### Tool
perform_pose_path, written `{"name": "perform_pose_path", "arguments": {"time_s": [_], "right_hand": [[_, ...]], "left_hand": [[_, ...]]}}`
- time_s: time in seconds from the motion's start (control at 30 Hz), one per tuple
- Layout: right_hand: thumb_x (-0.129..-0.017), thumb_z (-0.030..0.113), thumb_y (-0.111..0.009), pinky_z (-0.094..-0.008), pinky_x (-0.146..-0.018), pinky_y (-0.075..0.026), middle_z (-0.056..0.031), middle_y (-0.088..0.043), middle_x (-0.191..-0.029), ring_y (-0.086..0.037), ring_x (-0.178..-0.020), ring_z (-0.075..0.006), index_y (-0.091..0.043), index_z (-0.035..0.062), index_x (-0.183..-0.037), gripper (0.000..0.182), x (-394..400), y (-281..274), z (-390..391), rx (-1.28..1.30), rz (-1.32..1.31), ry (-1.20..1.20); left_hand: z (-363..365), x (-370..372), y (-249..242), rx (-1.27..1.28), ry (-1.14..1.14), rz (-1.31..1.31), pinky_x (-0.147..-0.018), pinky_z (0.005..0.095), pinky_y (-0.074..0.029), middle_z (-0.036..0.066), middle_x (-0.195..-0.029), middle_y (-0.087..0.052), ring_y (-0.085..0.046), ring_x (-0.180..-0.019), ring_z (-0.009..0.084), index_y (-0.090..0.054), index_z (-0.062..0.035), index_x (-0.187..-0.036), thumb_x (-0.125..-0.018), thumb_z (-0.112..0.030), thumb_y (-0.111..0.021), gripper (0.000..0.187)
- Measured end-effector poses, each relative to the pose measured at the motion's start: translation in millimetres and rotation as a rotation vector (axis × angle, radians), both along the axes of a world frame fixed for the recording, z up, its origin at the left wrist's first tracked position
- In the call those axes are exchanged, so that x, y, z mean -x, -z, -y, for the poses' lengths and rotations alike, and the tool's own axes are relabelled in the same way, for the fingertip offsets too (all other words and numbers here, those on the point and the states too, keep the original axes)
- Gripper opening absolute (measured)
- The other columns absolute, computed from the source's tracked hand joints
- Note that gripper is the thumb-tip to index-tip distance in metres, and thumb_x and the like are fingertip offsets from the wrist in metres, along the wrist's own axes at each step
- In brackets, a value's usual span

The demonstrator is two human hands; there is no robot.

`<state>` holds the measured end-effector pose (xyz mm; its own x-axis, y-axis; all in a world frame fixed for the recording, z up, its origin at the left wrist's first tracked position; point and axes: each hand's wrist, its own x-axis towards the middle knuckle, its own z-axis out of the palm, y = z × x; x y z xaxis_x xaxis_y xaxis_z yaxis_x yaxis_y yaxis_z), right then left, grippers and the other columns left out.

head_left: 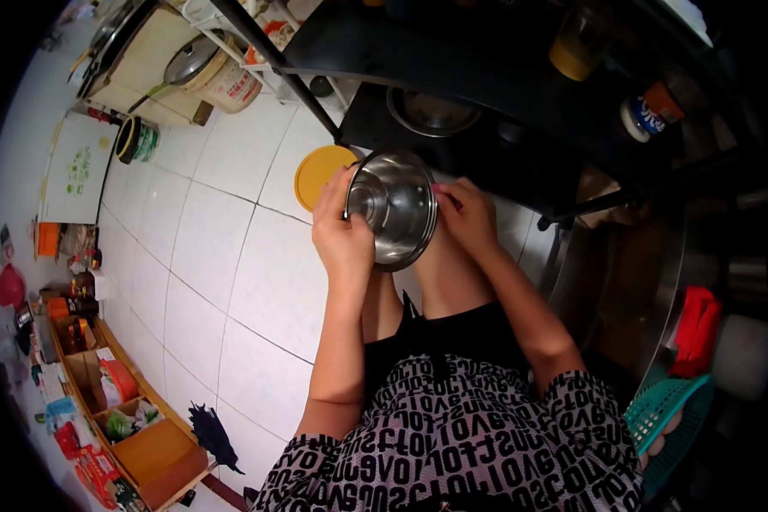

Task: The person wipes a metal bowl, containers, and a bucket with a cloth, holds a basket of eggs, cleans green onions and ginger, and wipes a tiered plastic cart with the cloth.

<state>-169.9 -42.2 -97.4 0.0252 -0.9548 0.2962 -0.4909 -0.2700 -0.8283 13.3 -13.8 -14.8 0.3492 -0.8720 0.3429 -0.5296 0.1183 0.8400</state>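
Observation:
A shiny stainless steel bowl (382,192) is held tilted above my knees, its hollow side towards me. My left hand (343,235) grips its left rim, with the thumb over the edge and the fingers behind. At the opposite rim is my right hand (471,215), its fingers closed and its fingertips by the outer edge. A small pink-red bit (439,189) shows at those fingertips, too small to name. Partly behind the left hand lies a round yellow disc (320,175), low near the floor.
A black shelf rack (452,55) stands ahead, with a metal basin (435,115) on its lower level and a jar (644,115) above. A teal basket (674,427) is at the right. Wooden drawers (145,452) stand at the lower left on white floor tiles (205,230).

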Motion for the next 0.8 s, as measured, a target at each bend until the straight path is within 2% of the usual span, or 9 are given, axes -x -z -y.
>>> {"name": "perform_pose_path", "arguments": {"time_s": [0.07, 0.2, 0.27, 0.3, 0.4, 0.47, 0.57, 0.67, 0.8], "right_hand": [[-0.083, 0.006, -0.067, -0.028, -0.061, -0.047, -0.0084, -0.064, -0.082, -0.06, -0.066, -0.0197, -0.071, 0.0036, -0.094, 0.012, -6, -22, 13, 0.021, 0.012, 0.02], [-0.083, 0.008, -0.067, -0.0287, -0.062, -0.048, -0.0077, -0.064, -0.083, -0.061, -0.066, -0.0196, -0.07, 0.0052, -0.094, 0.012, -10, -11, 32, 0.077, 0.108, -0.019], [-0.082, 0.011, -0.069, -0.0302, -0.063, -0.049, -0.008, -0.064, -0.08, -0.062, -0.065, -0.0191, -0.07, 0.0073, -0.091, 0.01, -13, -15, 34, 0.199, -0.153, -0.014], [-0.082, 0.011, -0.069, -0.0302, -0.063, -0.049, -0.008, -0.064, -0.08, -0.062, -0.065, -0.0191, -0.07, 0.0073, -0.091, 0.01, -14, -12, 36, 0.198, -0.154, -0.019], [-0.082, 0.014, -0.071, -0.0306, -0.062, -0.049, -0.0079, -0.065, -0.075, -0.062, -0.063, -0.0173, -0.068, 0.0068, -0.087, 0.01, -19, -7, 39, 0.165, -0.137, 0.026], [-0.081, 0.016, -0.072, -0.0296, -0.06, -0.048, -0.0071, -0.065, -0.07, -0.061, -0.062, -0.0149, -0.066, 0.0056, -0.084, 0.012, -20, -12, 43, -0.162, 0.105, 0.143], [-0.081, 0.016, -0.073, -0.0287, -0.06, -0.047, -0.0061, -0.064, -0.068, -0.059, -0.062, -0.0133, -0.065, 0.0038, -0.082, 0.015, -6, 9, 45, 0.026, 0.031, -0.019], [-0.08, 0.018, -0.073, -0.0294, -0.06, -0.047, -0.0063, -0.064, -0.067, -0.058, -0.061, -0.013, -0.065, 0.0036, -0.081, 0.016, 2, 28, 43, 0.025, -0.045, -0.03], [-0.08, 0.018, -0.073, -0.031, -0.059, -0.047, -0.0081, -0.065, -0.068, -0.06, -0.062, -0.015, -0.066, 0.0039, -0.079, 0.016, 0, 14, 34, -0.115, -0.007, 0.001]], "left_hand": [[-1, 2, -2, 0.009, 0.015, 0.052, -0.107, 0.0421, -0.038, 0.022, -0.118, -0.063, -0.056, -0.117, 0.0372, -0.066, -0.0016, -0.112, -0.068, 0.016, -0.043, 0.052], [-1, 1, -3, 0.014, 0.022, 0.127, -0.109, 0.0434, -0.037, 0.021, -0.119, -0.062, -0.055, -0.117, 0.0378, -0.065, -0.0034, -0.115, -0.068, 0.015, -0.044, 0.055], [0, 0, -2, 0.012, 0.023, 0.123, -0.109, 0.044, -0.037, 0.02, -0.12, -0.062, -0.055, -0.116, 0.038, -0.065, -0.0041, -0.115, -0.068, 0.015, -0.044, 0.055], [0, 1, -2, 0.012, 0.017, 0.126, -0.109, 0.0441, -0.037, 0.021, -0.12, -0.062, -0.055, -0.116, 0.0379, -0.065, -0.0041, -0.115, -0.067, 0.015, -0.043, 0.056], [-1, 3, -6, 0.003, 0.005, 0.142, -0.109, 0.0444, -0.036, 0.021, -0.12, -0.062, -0.055, -0.116, 0.0378, -0.065, -0.0038, -0.115, -0.067, 0.015, -0.043, 0.056], [-1, 3, -7, -0.004, 0.005, 0.151, -0.11, 0.0445, -0.036, 0.021, -0.12, -0.062, -0.055, -0.116, 0.0377, -0.064, -0.0035, -0.115, -0.067, 0.015, -0.043, 0.056], [0, 1, -5, -0.023, 0.005, 0.102, -0.11, 0.0444, -0.036, 0.021, -0.12, -0.062, -0.055, -0.116, 0.0382, -0.064, -0.0039, -0.115, -0.067, 0.015, -0.043, 0.056], [0, -1, -3, -0.021, 0.001, 0.113, -0.11, 0.0444, -0.037, 0.02, -0.121, -0.062, -0.055, -0.116, 0.0386, -0.064, -0.004, -0.116, -0.068, 0.014, -0.043, 0.055], [1, 3, -7, -0.011, 0.008, 0.15, -0.11, 0.0445, -0.036, 0.02, -0.121, -0.061, -0.054, -0.117, 0.0392, -0.064, -0.0052, -0.116, -0.068, 0.013, -0.042, 0.055]]}}
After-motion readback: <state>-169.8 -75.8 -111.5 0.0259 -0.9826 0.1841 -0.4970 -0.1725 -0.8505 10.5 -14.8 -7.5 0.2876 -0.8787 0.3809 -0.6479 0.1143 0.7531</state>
